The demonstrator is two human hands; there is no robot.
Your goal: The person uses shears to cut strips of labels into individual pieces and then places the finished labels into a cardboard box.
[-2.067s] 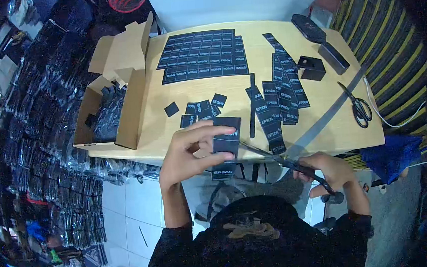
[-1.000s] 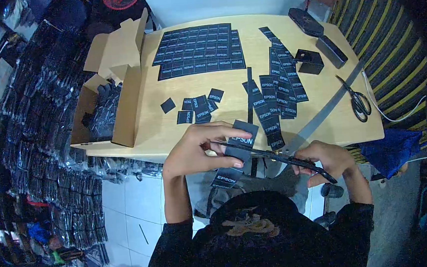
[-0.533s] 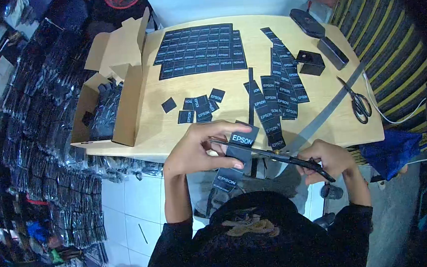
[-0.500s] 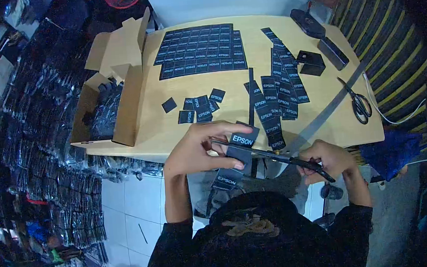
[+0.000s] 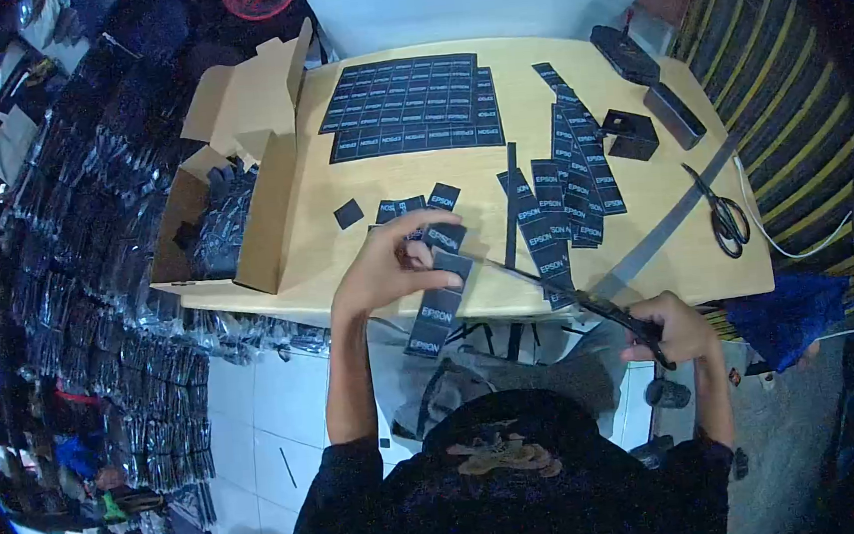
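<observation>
My left hand (image 5: 377,271) is closed, pinching a strip of black EPSON labels (image 5: 436,314) that hangs down in front of the table edge. Between its thumb and fingers a top label (image 5: 445,235) appears separate from the strip below. My right hand (image 5: 678,328) grips a pair of black-handled scissors (image 5: 606,308), their blades pointing left at the strip, just right of it. Loose cut labels (image 5: 402,207) lie behind my left hand, partly hidden by it. More uncut label strips (image 5: 575,170) overlap on the table farther right.
Sheets of labels (image 5: 408,93) lie at the back of the table. An open cardboard box (image 5: 267,214) holding dark pieces stands left. A second pair of scissors (image 5: 722,212), a small black box (image 5: 629,135) and a white cable (image 5: 797,253) are at right. Bundled goods (image 5: 158,419) pile up left.
The scissor blades have drawn back to the right, off the strip. My left hand has moved slightly left with the labels, and the top label now looks parted from the strip.
</observation>
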